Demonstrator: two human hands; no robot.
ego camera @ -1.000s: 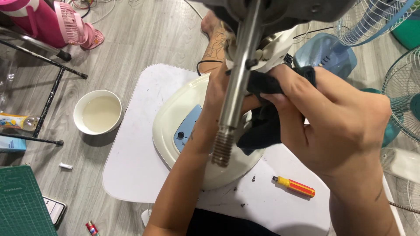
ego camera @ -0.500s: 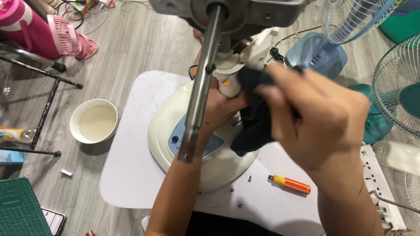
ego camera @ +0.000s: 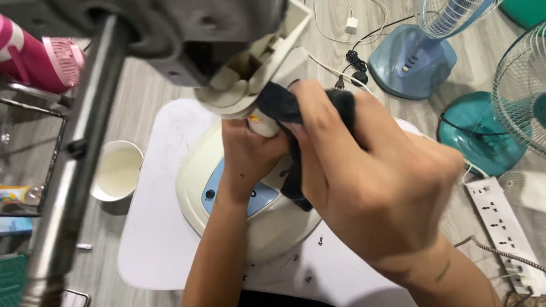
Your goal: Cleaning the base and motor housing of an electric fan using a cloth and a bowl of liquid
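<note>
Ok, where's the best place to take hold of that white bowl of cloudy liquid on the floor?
Take the white round bowl by its rim from above, on the side away from the blurred metal shaft. It stands upright and open, so a level rim hold should avoid spilling.

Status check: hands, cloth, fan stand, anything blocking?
Left hand grips cream fan neck. Right hand presses dark cloth on it. Metal shaft blurs foreground left; hands unobstructed.

The blurred grey metal shaft (ego camera: 74,165) slants down the left, blocking reach toward the white bowl of cloudy liquid (ego camera: 116,170). The cream oval fan base (ego camera: 267,227) fills the middle of the white worktop (ego camera: 153,239); bare worktop lies open at its left and front, where small dark screws (ego camera: 320,241) lie scattered.
</note>
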